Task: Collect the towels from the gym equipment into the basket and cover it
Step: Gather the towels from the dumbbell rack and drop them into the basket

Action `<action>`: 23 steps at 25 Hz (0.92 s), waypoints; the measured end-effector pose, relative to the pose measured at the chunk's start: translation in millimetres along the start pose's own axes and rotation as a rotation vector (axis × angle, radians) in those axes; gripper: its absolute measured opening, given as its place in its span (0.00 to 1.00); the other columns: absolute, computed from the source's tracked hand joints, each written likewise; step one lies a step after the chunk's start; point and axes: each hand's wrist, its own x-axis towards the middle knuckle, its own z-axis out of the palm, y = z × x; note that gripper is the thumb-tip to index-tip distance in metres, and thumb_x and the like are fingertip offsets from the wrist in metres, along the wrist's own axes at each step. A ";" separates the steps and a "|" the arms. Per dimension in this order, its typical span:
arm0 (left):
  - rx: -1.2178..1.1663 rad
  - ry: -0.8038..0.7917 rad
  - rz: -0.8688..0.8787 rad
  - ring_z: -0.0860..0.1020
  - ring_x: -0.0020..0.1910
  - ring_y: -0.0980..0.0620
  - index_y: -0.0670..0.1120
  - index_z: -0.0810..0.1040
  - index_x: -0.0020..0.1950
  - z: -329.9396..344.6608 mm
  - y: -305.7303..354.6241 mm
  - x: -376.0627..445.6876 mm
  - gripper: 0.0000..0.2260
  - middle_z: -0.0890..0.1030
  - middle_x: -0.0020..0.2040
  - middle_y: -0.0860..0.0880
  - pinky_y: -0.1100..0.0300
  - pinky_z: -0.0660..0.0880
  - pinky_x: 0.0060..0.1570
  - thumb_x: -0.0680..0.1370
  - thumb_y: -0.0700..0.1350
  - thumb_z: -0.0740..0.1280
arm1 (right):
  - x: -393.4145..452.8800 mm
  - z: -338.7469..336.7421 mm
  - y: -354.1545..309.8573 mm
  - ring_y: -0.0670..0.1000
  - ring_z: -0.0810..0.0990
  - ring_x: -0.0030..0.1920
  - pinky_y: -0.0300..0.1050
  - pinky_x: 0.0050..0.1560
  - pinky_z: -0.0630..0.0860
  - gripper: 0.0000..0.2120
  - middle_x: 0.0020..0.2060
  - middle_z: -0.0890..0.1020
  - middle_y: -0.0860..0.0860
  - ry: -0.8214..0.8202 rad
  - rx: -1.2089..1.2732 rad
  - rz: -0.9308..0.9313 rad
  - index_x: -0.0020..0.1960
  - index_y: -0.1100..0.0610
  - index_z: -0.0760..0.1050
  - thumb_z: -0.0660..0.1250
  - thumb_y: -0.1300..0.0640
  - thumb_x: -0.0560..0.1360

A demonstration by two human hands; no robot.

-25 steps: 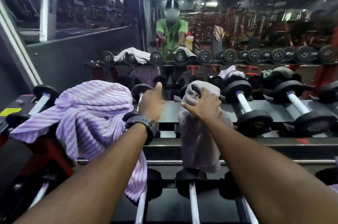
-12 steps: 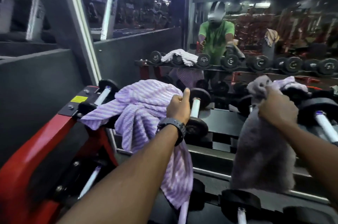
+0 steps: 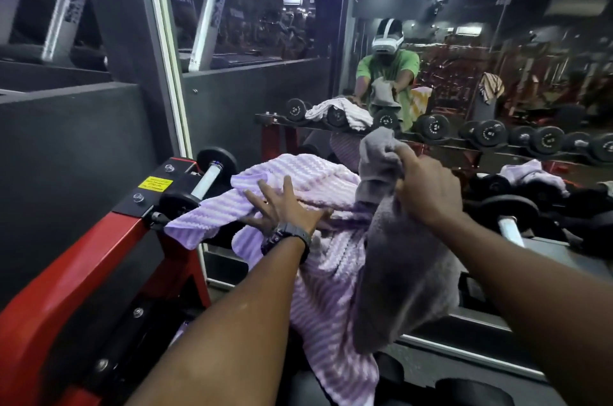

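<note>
A lilac ribbed towel (image 3: 318,276) is draped over the dumbbells at the left end of the rack and hangs down its front. My left hand (image 3: 282,209), with a dark watch on the wrist, lies flat on top of it, fingers spread. My right hand (image 3: 428,193) is closed on a grey towel (image 3: 398,279), which hangs free in the air in front of the lilac one. Another lilac towel (image 3: 530,173) lies on dumbbells at the far right. No basket is in view.
The red and black dumbbell rack (image 3: 83,273) runs from lower left to right, with a dumbbell (image 3: 205,180) at its left end. A wall mirror (image 3: 464,57) behind it reflects me, more dumbbells and towels. A dark wall stands at left.
My right hand has lifted the grey towel off the rack and carried it left, over the lilac towel. My left hand has opened and flattened onto the lilac towel. The view swung left.
</note>
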 end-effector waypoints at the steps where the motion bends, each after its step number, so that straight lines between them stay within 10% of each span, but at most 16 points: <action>1: 0.041 -0.050 0.010 0.40 0.78 0.33 0.64 0.52 0.78 10.2 -8.9 5.6 0.53 0.41 0.81 0.43 0.23 0.49 0.66 0.58 0.73 0.73 | -1.9 9.5 -2.3 0.66 0.81 0.44 0.51 0.37 0.69 0.24 0.48 0.82 0.62 -0.005 -0.015 -0.005 0.68 0.44 0.68 0.63 0.58 0.74; 8: 0.122 -0.032 0.091 0.69 0.63 0.38 0.55 0.77 0.56 18.6 -19.0 20.9 0.15 0.74 0.64 0.46 0.40 0.66 0.57 0.69 0.52 0.68 | -13.3 28.7 -8.3 0.66 0.81 0.45 0.49 0.36 0.67 0.24 0.47 0.81 0.60 -0.034 -0.044 0.035 0.68 0.45 0.68 0.64 0.59 0.73; 23: -0.611 0.136 0.563 0.80 0.44 0.35 0.47 0.74 0.38 -115.5 193.6 -106.9 0.06 0.83 0.43 0.39 0.57 0.68 0.38 0.64 0.48 0.63 | -67.9 -191.3 118.8 0.65 0.81 0.51 0.54 0.44 0.73 0.27 0.53 0.82 0.60 0.187 -0.052 0.413 0.71 0.40 0.68 0.60 0.58 0.74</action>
